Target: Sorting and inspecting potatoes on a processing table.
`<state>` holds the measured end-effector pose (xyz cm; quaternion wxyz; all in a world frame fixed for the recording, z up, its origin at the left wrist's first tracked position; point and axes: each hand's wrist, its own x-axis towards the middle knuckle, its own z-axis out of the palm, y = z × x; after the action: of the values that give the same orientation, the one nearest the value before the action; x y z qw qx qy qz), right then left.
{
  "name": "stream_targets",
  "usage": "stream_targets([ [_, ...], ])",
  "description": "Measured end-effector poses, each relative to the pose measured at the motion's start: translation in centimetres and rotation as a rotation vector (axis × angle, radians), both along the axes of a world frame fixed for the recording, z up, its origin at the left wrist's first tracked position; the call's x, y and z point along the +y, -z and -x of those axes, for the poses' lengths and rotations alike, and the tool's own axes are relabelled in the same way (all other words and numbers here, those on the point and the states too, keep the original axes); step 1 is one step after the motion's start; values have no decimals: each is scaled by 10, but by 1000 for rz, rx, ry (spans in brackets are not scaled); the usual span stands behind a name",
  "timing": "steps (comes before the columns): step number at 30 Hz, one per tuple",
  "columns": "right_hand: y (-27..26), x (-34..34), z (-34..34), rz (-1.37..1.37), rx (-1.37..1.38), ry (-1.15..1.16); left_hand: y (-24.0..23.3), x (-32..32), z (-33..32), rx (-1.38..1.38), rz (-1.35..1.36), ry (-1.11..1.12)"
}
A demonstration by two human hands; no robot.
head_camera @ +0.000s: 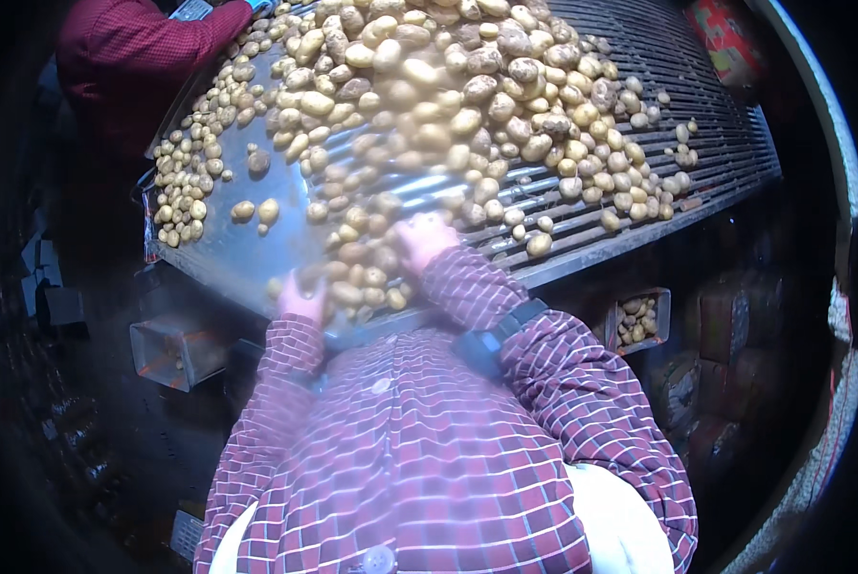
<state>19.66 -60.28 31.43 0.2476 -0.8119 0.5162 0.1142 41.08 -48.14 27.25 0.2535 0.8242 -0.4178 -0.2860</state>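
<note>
A large heap of potatoes covers the slatted metal sorting table. My left hand is low over the smooth metal sheet near the front edge, beside a small potato; glare blurs its fingers. To its right, my right hand reaches onto a cluster of potatoes close to my body. Its fingertips are washed out by glare, so whether it grips a potato is unclear. Small potatoes lie along the sheet's left side.
Another person's sleeve reaches over the far left of the table. Below the edge stand a plastic-sided crate at left and a box of potatoes at right. A red printed box or bag sits at the far right.
</note>
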Motion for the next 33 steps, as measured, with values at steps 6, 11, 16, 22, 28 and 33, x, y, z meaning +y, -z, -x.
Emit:
stream_targets([
  [6, 15, 3, 7, -53, -151, -44, 4, -6, -2, -19, -31, -6],
  [11, -15, -10, 26, -323, -448, 302, 12, -4, -7, -26, -74, -24],
  [16, -37, -10, 20, -400, -679, 199, -3, -4, -4, -55, -140, -24],
  [22, -6, 45, -42, -356, -315, -292, 45, 1, -49, -25, 129, 628],
  [28, 12, 41, -45, -464, -376, -259, 105, 25, -76, 425, -4, 251],
  [33, 13, 38, -31, -703, -732, 37, 44, 10, -45, 433, 15, 282],
])
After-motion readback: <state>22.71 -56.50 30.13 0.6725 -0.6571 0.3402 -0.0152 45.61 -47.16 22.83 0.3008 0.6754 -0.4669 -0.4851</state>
